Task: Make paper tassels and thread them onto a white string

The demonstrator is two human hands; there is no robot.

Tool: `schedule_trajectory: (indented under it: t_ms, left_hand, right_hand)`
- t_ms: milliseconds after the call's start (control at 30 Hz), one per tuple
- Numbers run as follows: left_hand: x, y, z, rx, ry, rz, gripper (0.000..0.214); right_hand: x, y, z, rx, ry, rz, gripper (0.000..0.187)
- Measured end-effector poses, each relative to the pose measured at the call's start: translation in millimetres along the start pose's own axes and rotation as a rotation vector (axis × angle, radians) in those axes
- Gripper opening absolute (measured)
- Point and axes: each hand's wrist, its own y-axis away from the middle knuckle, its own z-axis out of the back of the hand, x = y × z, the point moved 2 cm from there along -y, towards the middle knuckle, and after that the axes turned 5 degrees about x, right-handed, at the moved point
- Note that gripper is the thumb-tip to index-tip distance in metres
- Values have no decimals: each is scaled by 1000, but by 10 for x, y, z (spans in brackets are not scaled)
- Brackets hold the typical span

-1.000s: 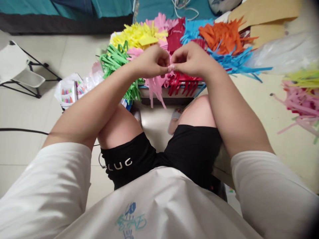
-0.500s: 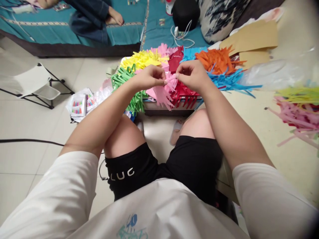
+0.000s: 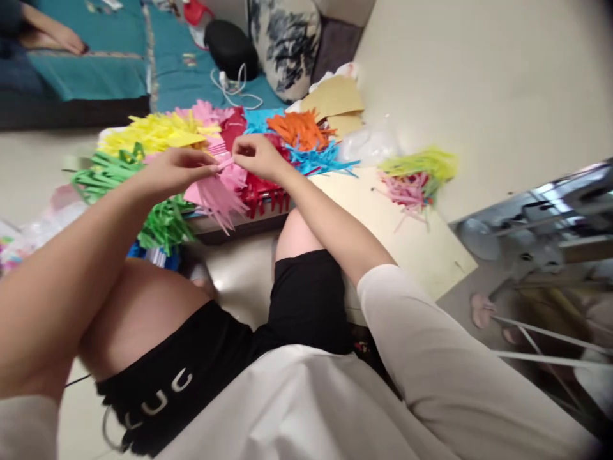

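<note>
Since the earlier frames the view has swung to the right, so the hands and paper heaps now sit in the upper left, and a cream board with more scraps has come into sight. Both hands have stayed together over the same spot. Left hand (image 3: 175,171) pinches one end of a short pink paper strip (image 3: 225,163) between thumb and fingertips; right hand (image 3: 253,155) pinches the other end, its fingers closed on it. That strip is held in the air just above a pile of fringed pink paper (image 3: 218,195), which hangs over the front edge of a low tray (image 3: 225,223). Beside it lie fringed red paper (image 3: 263,195), green paper (image 3: 143,198), yellow paper (image 3: 153,131), orange paper (image 3: 299,131) and blue paper (image 3: 320,161). On the cream board (image 3: 383,223) to the right rests a small mixed heap of strips (image 3: 416,176), well apart from the hands. A teal mat (image 3: 186,76) lies beyond the piles.
</note>
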Motion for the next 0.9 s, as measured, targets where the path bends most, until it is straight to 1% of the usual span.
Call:
schedule_trajectory:
  t_ms: [67, 100, 133, 167, 200, 267, 300, 333, 367, 400, 433, 467, 500, 567, 600, 633, 667, 700, 767, 800, 833, 867, 900]
  left_hand:
    - [73, -9, 11, -34, 68, 34, 35]
    - [122, -24, 23, -44, 105, 51, 38]
    - [169, -42, 40, -44, 149, 50, 40]
    - [209, -58, 61, -35, 188, 35, 43]
    - [241, -66, 84, -24, 221, 24, 46]
    - [259, -52, 134, -22, 245, 19, 51]
    - [244, -32, 156, -36, 229, 31, 51]
    - [212, -6, 173, -59, 199, 50, 50]
    - [168, 20, 182, -82, 164, 72, 48]
    - [118, 42, 182, -100, 133, 95, 45]
    - [69, 55, 174, -108, 111, 118, 43]
    - [28, 59, 161, -110, 100, 139, 40]
    - [-2, 52, 144, -108, 97, 156, 37]
    - [-20, 13, 109, -96, 101, 171, 33]
    - [-11, -14, 94, -88, 108, 166, 30]
    - [7, -43, 81, -76, 119, 153, 28]
    - [30, -71, 71, -63, 129, 134, 25]
    - [55, -96, 63, -47, 135, 113, 22]
    - [111, -135, 59, -32, 127, 84, 22]
    - [140, -150, 62, -29, 111, 72, 22]
    - [172, -164, 69, -33, 85, 63, 23]
    - [207, -176, 79, -38, 52, 55, 23]
    - [246, -187, 93, -47, 17, 51, 24]
  right_hand:
    - [0, 119, 134, -9, 9, 73, 27]
    - [-10, 232, 262, -34, 8, 114, 22]
    - [-38, 379, 435, -78, 7, 131, 21]
    - [-82, 556, 653, -140, 6, 130, 25]
    - [-145, 760, 916, -237, 12, 89, 30]
    - [-291, 1235, 1524, -484, 44, -25, 36]
    - [-358, 1501, 1834, -626, 65, -88, 35]
    - [-415, 1786, 2121, -783, 99, -184, 32]
    - [-461, 2086, 2362, -936, 153, -345, 29]
    - [-491, 2392, 2540, -1039, 244, -584, 30]
    - [-505, 2686, 2647, -1028, 342, -849, 31]
    - [-497, 2953, 2692, -993, 364, -969, 32]
    - [-480, 3193, 2687, -962, 370, -1040, 34]
    - [-448, 3553, 2580, -888, 383, -1140, 40]
    - [-436, 3655, 2506, -863, 396, -1155, 43]
    - [-427, 3696, 2430, -843, 406, -1144, 45]
    - [-415, 3675, 2353, -821, 407, -1107, 44]
    - [-391, 3597, 2270, -792, 392, -1055, 41]
    - [-259, 3311, 2062, -690, 313, -914, 27]
    - [-124, 3131, 1922, -605, 243, -808, 18]
    - [69, 2955, 1755, -500, 162, -684, 11]
    - [340, 2789, 1553, -331, 25, -425, 16]
    - [674, 2684, 1341, -173, -103, -161, 34]
